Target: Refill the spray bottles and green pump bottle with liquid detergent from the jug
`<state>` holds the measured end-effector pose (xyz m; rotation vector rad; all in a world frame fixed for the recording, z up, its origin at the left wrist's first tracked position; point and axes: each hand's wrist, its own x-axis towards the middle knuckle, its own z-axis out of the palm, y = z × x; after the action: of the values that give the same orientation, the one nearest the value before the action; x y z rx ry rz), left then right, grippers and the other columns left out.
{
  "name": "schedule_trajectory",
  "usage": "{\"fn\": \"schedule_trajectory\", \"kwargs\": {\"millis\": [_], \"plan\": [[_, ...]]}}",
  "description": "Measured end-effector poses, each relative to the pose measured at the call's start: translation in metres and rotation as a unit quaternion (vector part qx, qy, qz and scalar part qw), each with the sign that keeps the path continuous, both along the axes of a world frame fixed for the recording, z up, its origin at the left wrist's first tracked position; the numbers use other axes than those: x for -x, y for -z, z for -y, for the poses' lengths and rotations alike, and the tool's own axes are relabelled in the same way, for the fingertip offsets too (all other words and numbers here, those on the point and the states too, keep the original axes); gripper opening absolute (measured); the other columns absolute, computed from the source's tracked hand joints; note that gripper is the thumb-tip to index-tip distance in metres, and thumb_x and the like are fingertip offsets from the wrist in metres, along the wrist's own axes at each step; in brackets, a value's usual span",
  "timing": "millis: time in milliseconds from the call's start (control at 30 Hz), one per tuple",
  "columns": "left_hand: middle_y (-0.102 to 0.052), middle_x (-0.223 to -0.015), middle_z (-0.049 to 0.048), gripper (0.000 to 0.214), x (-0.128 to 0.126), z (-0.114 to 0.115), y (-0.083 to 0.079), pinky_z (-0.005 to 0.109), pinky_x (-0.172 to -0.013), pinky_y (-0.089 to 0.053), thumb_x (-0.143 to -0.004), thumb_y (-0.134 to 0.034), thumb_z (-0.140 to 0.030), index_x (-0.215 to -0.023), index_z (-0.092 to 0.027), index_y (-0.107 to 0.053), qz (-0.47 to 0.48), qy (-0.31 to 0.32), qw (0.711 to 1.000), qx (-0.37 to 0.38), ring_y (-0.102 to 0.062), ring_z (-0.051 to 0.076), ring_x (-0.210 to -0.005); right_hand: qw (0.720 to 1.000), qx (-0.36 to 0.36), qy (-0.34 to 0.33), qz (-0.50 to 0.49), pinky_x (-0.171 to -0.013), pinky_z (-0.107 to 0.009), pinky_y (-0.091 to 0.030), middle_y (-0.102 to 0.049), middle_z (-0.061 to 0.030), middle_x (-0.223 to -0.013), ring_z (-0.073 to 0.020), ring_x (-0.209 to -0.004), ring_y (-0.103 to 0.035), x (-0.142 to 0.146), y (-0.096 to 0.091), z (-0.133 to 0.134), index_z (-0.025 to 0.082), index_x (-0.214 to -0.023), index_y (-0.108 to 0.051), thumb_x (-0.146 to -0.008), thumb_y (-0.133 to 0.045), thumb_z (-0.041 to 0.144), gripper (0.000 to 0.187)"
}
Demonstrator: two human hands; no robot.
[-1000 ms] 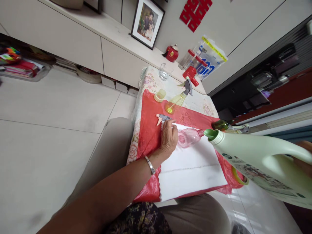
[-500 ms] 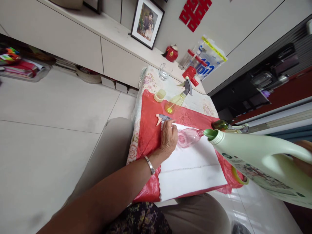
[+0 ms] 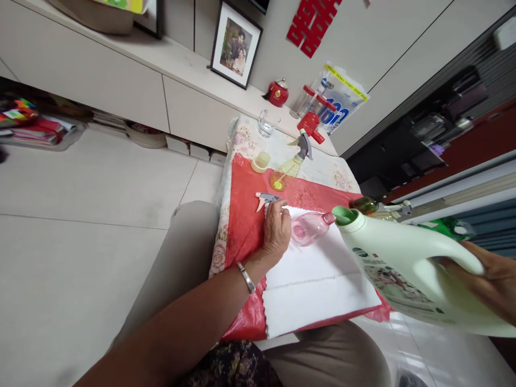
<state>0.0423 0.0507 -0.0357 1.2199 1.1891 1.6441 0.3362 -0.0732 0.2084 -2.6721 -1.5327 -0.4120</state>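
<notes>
My left hand [image 3: 277,231] is curled beside the pink clear bottle [image 3: 310,228], around a grey and peach spray head [image 3: 266,199]. The fingers hide the lower part of that head. The pink bottle stands on a white sheet [image 3: 318,290], its open neck pointing up and right in view. In my right hand [image 3: 489,274], the handle of a big pale green jug [image 3: 407,263] is gripped. The jug is tipped, its green-lined spout a little apart from the bottle's neck.
A yellow spray bottle [image 3: 284,174] and a yellowish cap [image 3: 260,162] sit farther back on the red cover [image 3: 244,215]. A glass mug [image 3: 265,126] stands at the table's far edge. Dark green bottle [image 3: 365,204] lies at the right. Jars and a red teapot [image 3: 278,93] line the ledge.
The jug's spout has drawn back from the bottle's neck, which it met before. More of my right hand now shows. My left hand stays beside the bottle.
</notes>
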Motion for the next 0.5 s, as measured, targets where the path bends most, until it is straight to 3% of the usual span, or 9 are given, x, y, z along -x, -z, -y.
{"fn": "schedule_trajectory", "kwargs": {"millis": [100, 200, 367, 500], "plan": [[-0.067, -0.112, 0.0122, 0.023, 0.000, -0.001, 0.001, 0.042, -0.098, -0.051, -0.090, -0.043, -0.015, -0.108, -0.019, -0.057, 0.004, 0.008, 1.000, 0.005, -0.062, 0.023, -0.107, 0.981, -0.056, 0.105, -0.152, -0.060, -0.029, -0.041, -0.066, -0.0013, -0.075, -0.0239, -0.072, -0.060, 0.019, 0.012, 0.003, 0.025, -0.100, -0.074, -0.036, -0.063, 0.064, 0.077], [-0.067, -0.113, 0.0127, 0.024, 0.000, -0.001, 0.000, 0.042, -0.098, -0.050, -0.090, -0.042, -0.017, -0.107, -0.019, -0.058, 0.015, 0.019, 1.000, 0.015, -0.063, 0.023, -0.108, 0.953, -0.175, 0.124, -0.213, -0.059, -0.028, -0.039, -0.067, -0.0022, -0.081, -0.0218, -0.073, -0.058, 0.026, 0.030, 0.002, 0.022, -0.101, -0.074, -0.036, -0.070, 0.056, 0.074], [-0.067, -0.113, 0.0138, 0.025, 0.002, -0.001, -0.001, 0.044, -0.099, -0.050, -0.090, -0.042, -0.021, -0.108, -0.017, -0.059, 0.020, 0.037, 0.999, 0.022, -0.063, 0.025, -0.109, 0.871, -0.378, 0.064, -0.308, -0.053, -0.023, -0.038, -0.065, -0.0037, -0.076, -0.0145, -0.063, -0.054, 0.026, 0.074, -0.013, 0.014, -0.087, -0.076, -0.039, -0.076, 0.032, 0.051], [-0.067, -0.113, 0.0126, 0.026, 0.003, -0.003, 0.001, 0.043, -0.099, -0.050, -0.091, -0.042, -0.024, -0.110, -0.018, -0.059, 0.011, 0.040, 0.999, 0.024, -0.064, 0.024, -0.109, 0.806, -0.459, 0.002, -0.374, -0.053, -0.020, -0.042, -0.064, -0.0023, -0.079, -0.0107, -0.063, -0.053, 0.033, 0.114, -0.038, 0.013, -0.083, -0.071, -0.047, -0.074, 0.033, 0.041]]}}
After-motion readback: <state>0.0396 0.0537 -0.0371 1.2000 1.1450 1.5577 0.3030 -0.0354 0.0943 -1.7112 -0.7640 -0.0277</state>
